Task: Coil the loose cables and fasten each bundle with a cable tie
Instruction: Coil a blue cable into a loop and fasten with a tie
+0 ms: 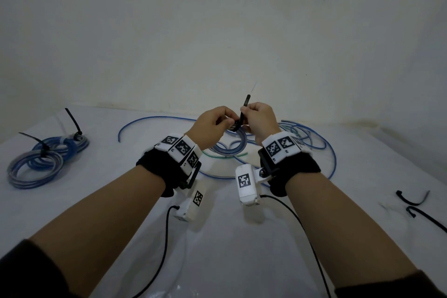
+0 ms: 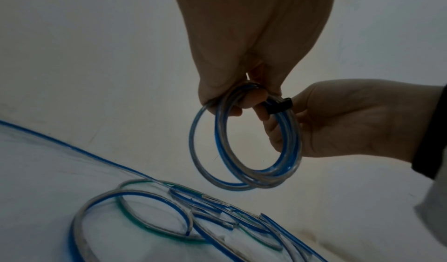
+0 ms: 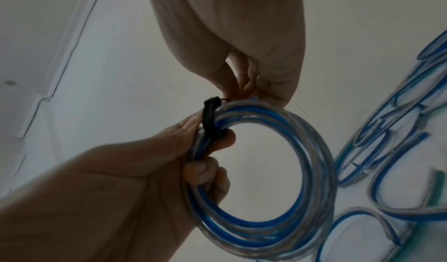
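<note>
A small coil of blue and clear cable [image 1: 232,145] hangs above the table between both hands. My left hand [image 1: 226,124] grips the coil's top, fingers curled round the strands [image 3: 205,168]. A black cable tie [image 1: 243,113] is looped round the coil [image 2: 244,143], its head [image 2: 280,106] beside my left fingers and its band [image 3: 210,120] across the strands. My right hand [image 1: 244,112] pinches the tie's tail, which sticks up past the knuckles. More loose blue and green cables [image 1: 310,139] lie tangled on the white table under and behind the hands.
Two coils [image 1: 46,159] with black ties on them lie at the table's left. Two spare black ties [image 1: 414,199] lie near the right edge. A pale wall [image 1: 217,43] rises right behind the table. Black wrist-camera leads [image 1: 167,237] trail toward me.
</note>
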The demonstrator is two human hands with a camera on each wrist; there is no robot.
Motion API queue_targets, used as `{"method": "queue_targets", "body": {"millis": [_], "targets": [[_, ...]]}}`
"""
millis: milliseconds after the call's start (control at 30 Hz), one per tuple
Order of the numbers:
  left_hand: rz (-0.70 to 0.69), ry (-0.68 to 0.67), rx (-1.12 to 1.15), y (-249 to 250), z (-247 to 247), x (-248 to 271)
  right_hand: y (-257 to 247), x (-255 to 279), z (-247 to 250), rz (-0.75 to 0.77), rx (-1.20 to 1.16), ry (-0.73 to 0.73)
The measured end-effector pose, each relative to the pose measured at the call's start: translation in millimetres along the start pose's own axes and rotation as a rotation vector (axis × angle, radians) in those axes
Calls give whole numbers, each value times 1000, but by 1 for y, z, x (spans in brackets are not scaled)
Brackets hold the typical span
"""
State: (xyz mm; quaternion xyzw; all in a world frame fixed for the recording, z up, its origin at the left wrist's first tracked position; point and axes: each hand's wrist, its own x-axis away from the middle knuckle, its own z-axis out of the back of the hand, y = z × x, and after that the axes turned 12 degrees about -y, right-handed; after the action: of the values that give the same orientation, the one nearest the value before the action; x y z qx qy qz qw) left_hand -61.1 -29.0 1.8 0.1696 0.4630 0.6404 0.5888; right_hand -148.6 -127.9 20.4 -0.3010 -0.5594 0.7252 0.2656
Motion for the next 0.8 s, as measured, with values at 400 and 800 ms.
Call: {"method": "queue_targets", "body": {"millis": [400,800], "targets": [[-29,162,3,3,3,-5,-19,7,-1,-48,-153,-138],[-8,76,40,4,3,-6,-24,0,-9,-114,-32,8]]}}
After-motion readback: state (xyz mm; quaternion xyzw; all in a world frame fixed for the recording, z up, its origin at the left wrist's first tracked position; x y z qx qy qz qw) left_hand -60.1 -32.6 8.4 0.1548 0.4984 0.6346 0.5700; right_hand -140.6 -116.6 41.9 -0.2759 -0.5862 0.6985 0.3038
